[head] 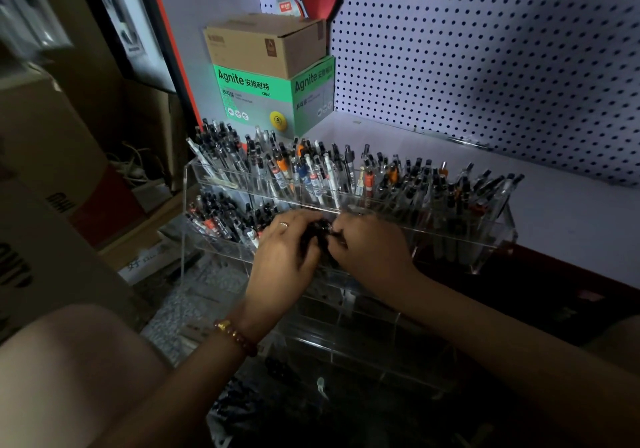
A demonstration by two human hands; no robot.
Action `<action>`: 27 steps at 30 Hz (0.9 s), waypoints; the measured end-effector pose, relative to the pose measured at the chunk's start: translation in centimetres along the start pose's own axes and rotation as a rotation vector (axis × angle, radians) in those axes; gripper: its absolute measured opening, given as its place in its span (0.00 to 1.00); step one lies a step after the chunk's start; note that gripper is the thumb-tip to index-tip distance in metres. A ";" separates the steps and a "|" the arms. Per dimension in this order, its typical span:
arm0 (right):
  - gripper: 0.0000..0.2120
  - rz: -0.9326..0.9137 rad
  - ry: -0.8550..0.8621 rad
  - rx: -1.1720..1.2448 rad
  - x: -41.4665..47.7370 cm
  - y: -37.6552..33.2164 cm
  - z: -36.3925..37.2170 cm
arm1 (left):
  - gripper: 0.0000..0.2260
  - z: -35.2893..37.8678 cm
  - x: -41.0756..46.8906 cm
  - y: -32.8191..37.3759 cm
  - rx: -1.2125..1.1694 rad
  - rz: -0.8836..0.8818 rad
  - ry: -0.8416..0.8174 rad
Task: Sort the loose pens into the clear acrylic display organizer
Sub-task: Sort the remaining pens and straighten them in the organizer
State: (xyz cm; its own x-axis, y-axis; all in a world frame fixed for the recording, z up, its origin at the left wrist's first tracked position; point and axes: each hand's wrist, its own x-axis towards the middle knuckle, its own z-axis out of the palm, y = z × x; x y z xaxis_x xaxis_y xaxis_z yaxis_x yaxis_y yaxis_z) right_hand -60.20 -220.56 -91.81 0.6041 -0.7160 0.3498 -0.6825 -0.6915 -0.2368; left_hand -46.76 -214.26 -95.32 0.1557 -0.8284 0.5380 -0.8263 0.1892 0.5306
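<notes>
Hands are meeting at the middle of the clear acrylic organizer (186, 205), at its second tier from the top. The left hand (284, 253) is curling its fingers round a dark bundle of pens (316, 234). The right hand (369, 250) is closing its fingers on the same bundle from the other side, so the bundle is sitting between the two and touching both. Neither hand is nearer, though the left seems to be carrying most of the grip. The bundle looks to be standing roughly upright, its long axis pointing down into the tier. The compartment the next move needs is probably lying straight below it, with the filled second-tier pens (221, 221) just to the organizer's left end.

Palms are covering the bundle's lower ends and the compartment beneath, so I cannot tell whether any tips are already inside. The organizer's lower tiers are sinking into shadow. Dark shapes in front of its base may be more loose pens, but they are too dim to make out.
</notes>
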 end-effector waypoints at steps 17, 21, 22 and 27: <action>0.16 -0.115 -0.023 -0.115 -0.2 0.6 -1.2 | 0.15 -1.0 -0.2 0.7 0.189 0.127 -0.002; 0.17 -0.219 0.372 -0.018 0.6 1.1 -5.9 | 0.11 -3.7 3.1 3.2 0.135 0.292 0.099; 0.17 -0.209 0.430 0.009 0.9 1.6 -7.1 | 0.10 -4.3 4.5 4.1 0.120 0.340 0.106; 0.13 -0.010 0.399 0.117 4.6 7.6 -11.4 | 0.11 -3.8 11.7 7.1 0.008 0.336 0.024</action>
State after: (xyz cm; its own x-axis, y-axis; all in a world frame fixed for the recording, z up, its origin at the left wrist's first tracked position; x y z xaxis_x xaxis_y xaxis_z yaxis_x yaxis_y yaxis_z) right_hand -67.30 -227.99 -81.69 0.3880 -0.6321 0.6708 -0.6122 -0.7208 -0.3251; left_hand -48.77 -220.62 -82.82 -0.1136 -0.7076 0.6974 -0.8377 0.4457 0.3157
